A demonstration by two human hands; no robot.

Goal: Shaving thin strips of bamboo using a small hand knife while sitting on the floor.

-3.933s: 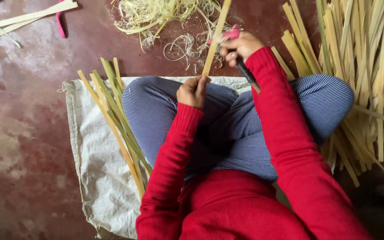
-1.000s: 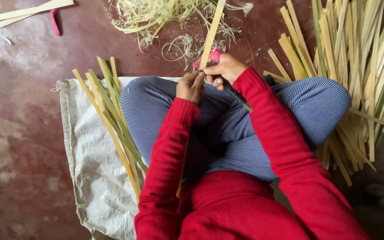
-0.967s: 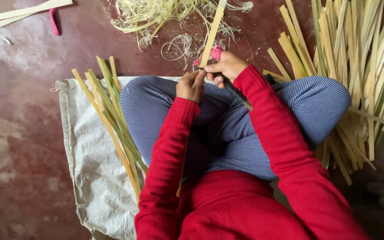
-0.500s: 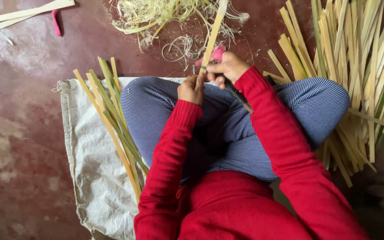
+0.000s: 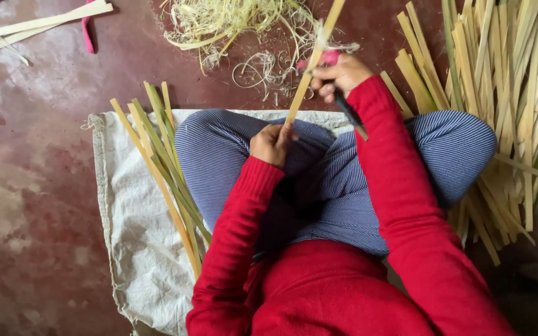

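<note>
Left hand (image 5: 271, 143) is clenching the lower end of the bamboo strip (image 5: 313, 59) above the lap. Right hand (image 5: 341, 74) is gripping a pink-handled knife (image 5: 342, 93) against the strip further up. Judgement: the blade should be staying shallow and moving away from the body, the left grip staying firm. Shavings (image 5: 238, 25) are lying on the floor ahead; split strips (image 5: 505, 81) are stacked to the right.

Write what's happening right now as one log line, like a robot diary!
left hand: grips bamboo strip low | right hand: holds dark-bladed knife against strip | shavings: on floor ahead | strip piles: both sides
</note>
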